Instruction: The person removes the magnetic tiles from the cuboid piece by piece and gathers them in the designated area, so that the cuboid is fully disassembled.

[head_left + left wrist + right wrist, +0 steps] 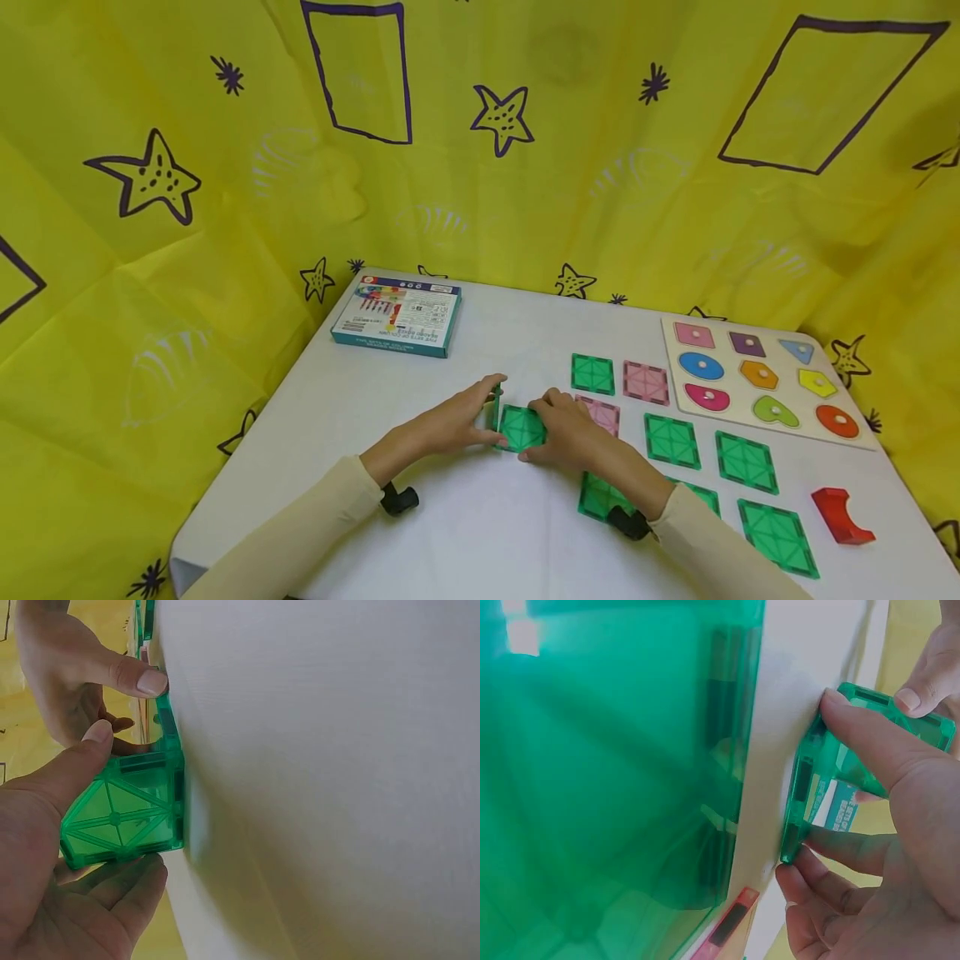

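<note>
My left hand [459, 421] pinches a clear green square magnetic tile [115, 817] between thumb and fingers, and the tile stands upright. Right beside its lower edge lies a second green tile [522, 428], flat on the table. The right hand [568, 432] holds that flat tile by its edges, thumb at the near side and fingers at the far side. In the left wrist view the two tiles meet edge to edge at a corner. Close to the right hand are a pink tile [602, 415] and a green tile [600, 497] partly under the forearm.
More green tiles [672, 441] and a pink tile [646, 382] lie flat on the right. Behind them is a shape puzzle board [720, 423]; a red arched block [840, 517] sits near the right edge. A flat box [397, 317] lies back left. Yellow cloth [450, 183] hangs behind the white table [337, 417].
</note>
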`<state>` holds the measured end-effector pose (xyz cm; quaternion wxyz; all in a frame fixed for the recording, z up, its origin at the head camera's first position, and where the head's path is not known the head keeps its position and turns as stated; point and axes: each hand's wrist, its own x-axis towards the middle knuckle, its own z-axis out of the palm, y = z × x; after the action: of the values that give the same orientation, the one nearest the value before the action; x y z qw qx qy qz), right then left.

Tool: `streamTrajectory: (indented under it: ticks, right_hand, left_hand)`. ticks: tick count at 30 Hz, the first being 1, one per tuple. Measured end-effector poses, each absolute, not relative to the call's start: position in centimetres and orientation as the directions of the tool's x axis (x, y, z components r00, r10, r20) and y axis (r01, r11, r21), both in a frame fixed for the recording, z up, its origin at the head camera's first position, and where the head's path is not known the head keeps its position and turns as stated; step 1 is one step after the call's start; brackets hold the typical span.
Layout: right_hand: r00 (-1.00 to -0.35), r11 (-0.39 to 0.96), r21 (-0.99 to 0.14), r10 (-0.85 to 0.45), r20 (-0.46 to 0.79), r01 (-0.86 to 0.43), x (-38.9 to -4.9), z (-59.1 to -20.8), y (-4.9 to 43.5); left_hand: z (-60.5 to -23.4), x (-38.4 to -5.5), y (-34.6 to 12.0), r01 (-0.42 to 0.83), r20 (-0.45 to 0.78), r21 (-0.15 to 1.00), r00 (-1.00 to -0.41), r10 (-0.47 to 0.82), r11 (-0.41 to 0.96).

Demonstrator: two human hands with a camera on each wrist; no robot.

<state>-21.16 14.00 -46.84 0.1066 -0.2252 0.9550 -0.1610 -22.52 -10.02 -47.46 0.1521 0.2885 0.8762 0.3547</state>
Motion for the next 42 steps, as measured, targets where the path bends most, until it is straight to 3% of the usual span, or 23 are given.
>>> streamTrajectory:
  ticks: [18,31,42]
  right_hand:
    - [-0.884,0.842,-0.325,-0.466,-0.036,-0.431,-25.6,-46.0,16.6]
    - [-0.875,0.855,-0.358,-0.454,-0.167,-0.375,-30.8,-45.7,16.8]
    - [-0.863,0.868,-0.370,-0.437,-0.253,-0.331,-32.0,-45.9,17.3]
  left_hand:
    - [-47.6,-22.5,-10.2,0.389,-0.054,0.716,-0.798,0.601,0.580]
    - [-47.7,-22.6,-10.1,0.354,-0.075,0.741,-0.801,0.594,0.570]
    - [-47.9,-22.6,-10.3,0.348,-0.080,0.736,-0.807,0.586,0.580]
